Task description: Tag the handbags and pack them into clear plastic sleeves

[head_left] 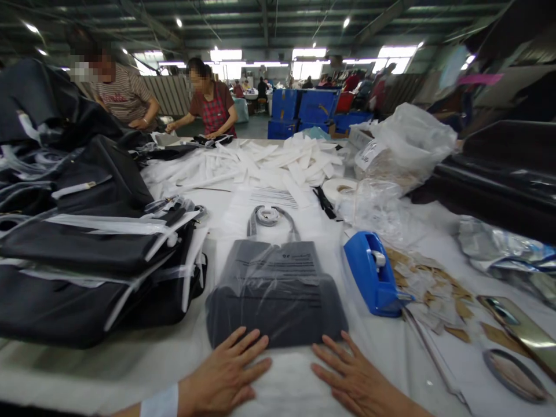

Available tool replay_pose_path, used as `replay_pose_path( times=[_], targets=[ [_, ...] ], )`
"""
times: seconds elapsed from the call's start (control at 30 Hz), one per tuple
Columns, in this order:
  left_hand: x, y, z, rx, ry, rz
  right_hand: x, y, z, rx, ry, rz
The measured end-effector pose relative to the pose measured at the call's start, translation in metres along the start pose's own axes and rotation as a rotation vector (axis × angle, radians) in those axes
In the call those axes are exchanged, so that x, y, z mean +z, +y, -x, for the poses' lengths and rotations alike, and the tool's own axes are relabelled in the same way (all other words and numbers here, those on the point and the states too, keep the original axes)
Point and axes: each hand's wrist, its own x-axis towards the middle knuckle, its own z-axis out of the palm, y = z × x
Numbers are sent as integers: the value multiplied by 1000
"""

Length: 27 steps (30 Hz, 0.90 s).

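Note:
A dark handbag [278,301] lies flat on the table inside a clear plastic bag [278,223], its handle loop pointing away from me. Printed lines show on the plastic. My left hand [228,370] rests with fingers spread at the bag's near left edge. On the near right edge, my right hand [347,373] lies flat too, fingers apart. Neither hand grips anything. To the right of the handbag stands a blue tape dispenser [373,275].
Black bags [87,249] are stacked on the left. White strips [269,162] are heaped at the back, near a tape roll [339,188] and crumpled plastic [408,139]. A phone [516,324] and cardboard scraps [438,289] lie right. Two people [212,110] work across the table.

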Motion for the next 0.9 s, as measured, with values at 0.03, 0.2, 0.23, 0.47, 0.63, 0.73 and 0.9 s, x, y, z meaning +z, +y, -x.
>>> replay_pose_path(
  times=[0.03, 0.2, 0.23, 0.47, 0.63, 0.73, 0.9],
  targets=[
    [3, 3, 2, -1, 6, -5, -1, -2, 6, -20, 2, -28],
    [9, 7, 2, 20, 54, -6, -2, 42, 48, 178, 366, 99],
    [8, 7, 2, 20, 62, -2, -1, 57, 56, 229, 426, 189],
    [0, 8, 1, -7, -25, 51, -15, 88, 47, -76, 163, 209],
    [-19, 9, -6, -20, -107, 185, -25, 68, 8, -296, 57, -119],
    [-38, -6, 2, -9, -149, 297, -6, 74, 1, -239, 98, -284],
    [-64, -47, 55, -283, -76, 281, 32, 93, 18, 135, 278, -452]
  ],
)
